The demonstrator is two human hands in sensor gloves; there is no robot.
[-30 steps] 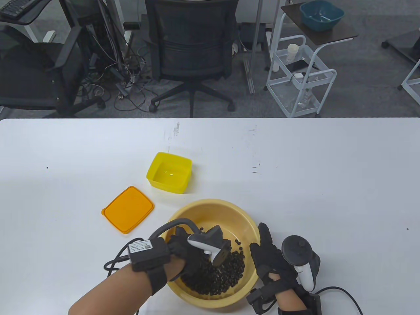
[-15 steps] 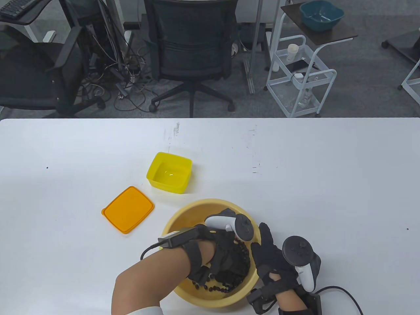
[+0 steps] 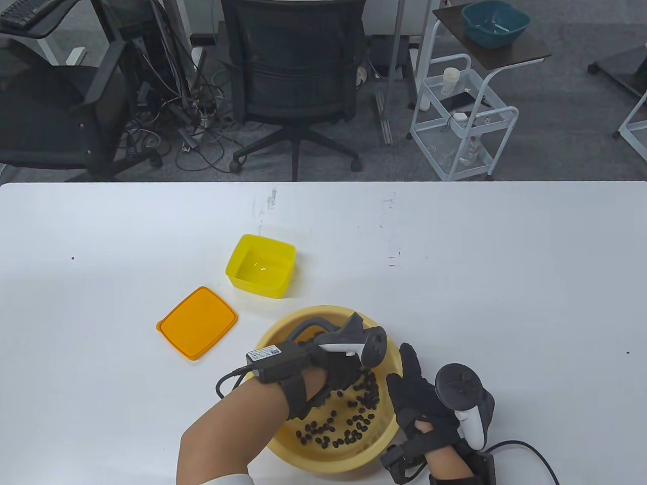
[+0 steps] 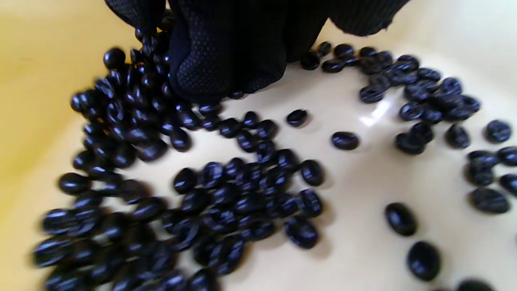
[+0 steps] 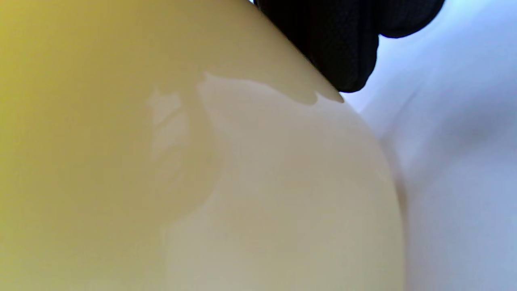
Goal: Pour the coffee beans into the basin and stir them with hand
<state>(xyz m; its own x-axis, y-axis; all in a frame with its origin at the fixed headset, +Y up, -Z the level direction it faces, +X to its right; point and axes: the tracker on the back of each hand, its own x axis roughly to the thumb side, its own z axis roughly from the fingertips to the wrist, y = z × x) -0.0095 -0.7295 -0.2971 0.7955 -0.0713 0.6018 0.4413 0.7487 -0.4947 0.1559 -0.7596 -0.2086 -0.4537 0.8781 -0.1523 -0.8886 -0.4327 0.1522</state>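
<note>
Left to right we see the orange lid, yellow tub, then the basin. Left hand, fingers relaxed, rakes the coffee beans; only its wrist view shows this. Right hand lies flat on the basin's rim. Wrist-box label unreadable.
</note>
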